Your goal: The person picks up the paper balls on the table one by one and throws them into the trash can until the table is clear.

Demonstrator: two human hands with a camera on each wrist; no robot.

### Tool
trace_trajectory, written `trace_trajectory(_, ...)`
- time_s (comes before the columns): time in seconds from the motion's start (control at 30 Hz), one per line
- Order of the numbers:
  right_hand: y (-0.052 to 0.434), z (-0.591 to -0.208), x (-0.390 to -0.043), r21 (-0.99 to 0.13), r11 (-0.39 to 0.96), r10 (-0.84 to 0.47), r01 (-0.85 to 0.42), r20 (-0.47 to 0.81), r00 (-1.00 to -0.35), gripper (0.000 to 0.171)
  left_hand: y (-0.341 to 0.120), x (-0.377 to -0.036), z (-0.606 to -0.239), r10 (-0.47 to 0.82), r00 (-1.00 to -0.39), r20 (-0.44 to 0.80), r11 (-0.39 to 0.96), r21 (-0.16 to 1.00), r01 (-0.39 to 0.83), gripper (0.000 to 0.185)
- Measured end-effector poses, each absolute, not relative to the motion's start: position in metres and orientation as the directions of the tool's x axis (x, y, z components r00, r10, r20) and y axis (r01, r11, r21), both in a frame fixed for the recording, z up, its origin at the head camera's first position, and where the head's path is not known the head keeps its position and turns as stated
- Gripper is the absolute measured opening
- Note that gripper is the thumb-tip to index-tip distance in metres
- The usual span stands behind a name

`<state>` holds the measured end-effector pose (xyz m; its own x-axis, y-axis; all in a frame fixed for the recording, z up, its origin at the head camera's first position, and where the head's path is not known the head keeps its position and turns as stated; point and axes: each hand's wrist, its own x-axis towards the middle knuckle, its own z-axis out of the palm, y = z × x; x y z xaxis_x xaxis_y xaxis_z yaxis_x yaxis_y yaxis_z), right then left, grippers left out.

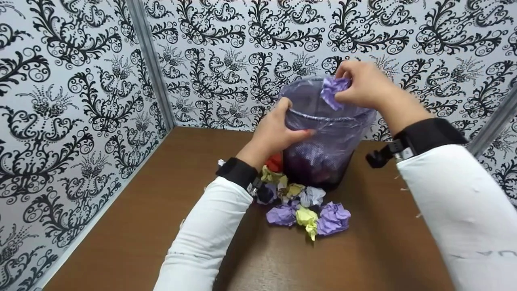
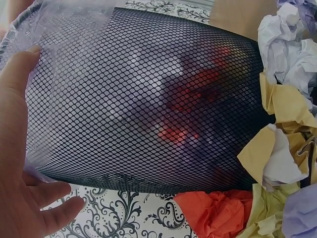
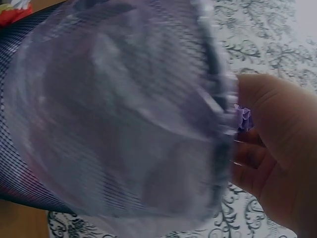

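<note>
Left hand (image 1: 274, 133) gripped the mesh wastebasket's (image 1: 323, 157) rim near the table's (image 1: 161, 210) back edge; right hand (image 1: 363, 87) pinched purple crumpled paper (image 1: 333, 91) above it

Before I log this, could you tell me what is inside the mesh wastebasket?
Through the mesh wastebasket, red and dark crumpled paper shows inside a clear liner bag; the mesh hides how many pieces there are.

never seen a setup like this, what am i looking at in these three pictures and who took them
A person works with bare hands, wearing three cameras. The wide picture comes from the head; the close ones from each wrist. The left hand grips the rim of a mesh wastebasket lined with a clear plastic bag. The right hand pinches a crumpled purple paper above the opening. More paper balls, purple, yellow, white and red, lie on the brown table beside the basket.
</note>
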<state>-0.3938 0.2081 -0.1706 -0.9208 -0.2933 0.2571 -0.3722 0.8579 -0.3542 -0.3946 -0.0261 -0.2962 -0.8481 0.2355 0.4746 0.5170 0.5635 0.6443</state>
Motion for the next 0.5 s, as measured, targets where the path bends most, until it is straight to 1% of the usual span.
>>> trace_trajectory(0.13,0.205,-0.180,-0.401,-0.326,0.870,-0.302,-0.369,0.236,-0.923,0.040,-0.026,-0.395,-0.296,0.241,-0.847,0.473,0.551,0.652,0.521,0.083)
trace_trajectory(0.27,0.203,-0.185,-0.404,-0.326,0.866,-0.313,-0.379,0.237,-0.920,0.040,-0.026,-0.395,-0.296,0.241,-0.847,0.473,0.549,0.654,0.521,0.084)
trace_trajectory(0.5,0.203,-0.189,-0.401,-0.339,0.847,-0.344,-0.409,0.234,-0.909,0.046,-0.025,-0.396,-0.296,0.239,-0.846,0.476,0.557,0.647,0.521,0.085)
